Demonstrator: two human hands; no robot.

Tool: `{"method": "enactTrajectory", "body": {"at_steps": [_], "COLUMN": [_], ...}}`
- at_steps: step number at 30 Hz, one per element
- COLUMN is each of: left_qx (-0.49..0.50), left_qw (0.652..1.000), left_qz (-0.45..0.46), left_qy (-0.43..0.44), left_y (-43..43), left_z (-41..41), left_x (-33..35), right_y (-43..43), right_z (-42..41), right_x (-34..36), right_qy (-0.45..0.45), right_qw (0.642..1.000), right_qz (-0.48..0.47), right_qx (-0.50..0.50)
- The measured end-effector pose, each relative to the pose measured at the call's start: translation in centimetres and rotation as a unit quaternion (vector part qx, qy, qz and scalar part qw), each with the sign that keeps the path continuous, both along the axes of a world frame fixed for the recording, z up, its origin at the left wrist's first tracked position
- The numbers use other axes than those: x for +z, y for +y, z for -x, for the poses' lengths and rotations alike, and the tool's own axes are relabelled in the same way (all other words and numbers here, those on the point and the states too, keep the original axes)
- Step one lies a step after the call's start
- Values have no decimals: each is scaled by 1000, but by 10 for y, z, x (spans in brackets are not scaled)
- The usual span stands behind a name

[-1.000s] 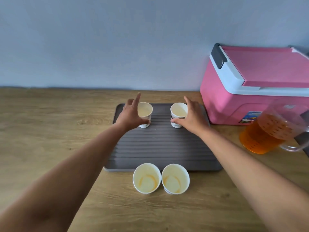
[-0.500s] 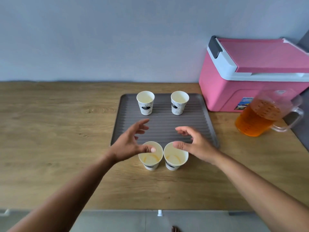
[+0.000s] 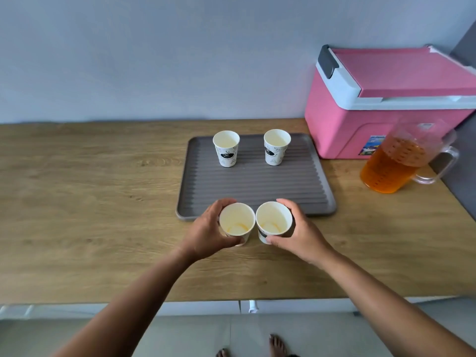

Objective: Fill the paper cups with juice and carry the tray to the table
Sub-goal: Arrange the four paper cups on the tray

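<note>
Left hand [image 3: 206,230] curled round the near-left cup [image 3: 237,220], thumb on the near side, fingers wrapped behind. Right hand [image 3: 301,235] had the same grip on the near-right cup [image 3: 273,219]. Both cups upright, rims almost touching, just off the tray's [image 3: 252,181] near edge, over the counter [image 3: 90,202]. Couldn't tell if they sat on the counter or were lifted. Each had only a thin orange film at the bottom.

Far-left cup [image 3: 226,148] and far-right cup [image 3: 277,146] stood upright along the tray's far edge, apart from each other, no juice visible inside. Tray lay mid-counter, its grooves running left-right.

Jug [image 3: 394,166] of orange juice sat on the counter right of the tray, near the right edge, handle pointing right. Pink cooler [image 3: 360,112] was behind the jug in the far right corner, lid closed.
</note>
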State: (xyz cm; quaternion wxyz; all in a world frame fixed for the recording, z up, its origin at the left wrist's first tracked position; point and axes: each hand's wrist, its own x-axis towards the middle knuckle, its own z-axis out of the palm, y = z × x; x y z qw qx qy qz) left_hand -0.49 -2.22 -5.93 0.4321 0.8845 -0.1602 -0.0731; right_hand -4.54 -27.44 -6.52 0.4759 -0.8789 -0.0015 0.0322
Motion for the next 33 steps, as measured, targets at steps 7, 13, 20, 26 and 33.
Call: {"method": "enactTrajectory", "body": {"at_steps": [7, 13, 20, 26, 33], "left_qx": [25, 99, 106, 113, 92], "left_qw": [999, 995, 994, 994, 995], "left_qz": [37, 25, 16, 9, 0], "left_qy": [-11, -17, -1, 9, 31], "left_y": [2, 6, -10, -18, -16], "left_z": [-16, -66, -94, -101, -102], "left_x": [19, 26, 17, 14, 16], "right_y": [-3, -10, -10, -10, -13], "right_z": [-12, -71, -110, -108, -104], "right_x": [14, 28, 17, 10, 7], "right_qy": [-28, -53, -21, -17, 2], "right_qw": [997, 993, 994, 994, 993], "right_qz": [-65, -45, -12, -4, 0], "right_qx": [-9, -91, -109, -109, -117]}}
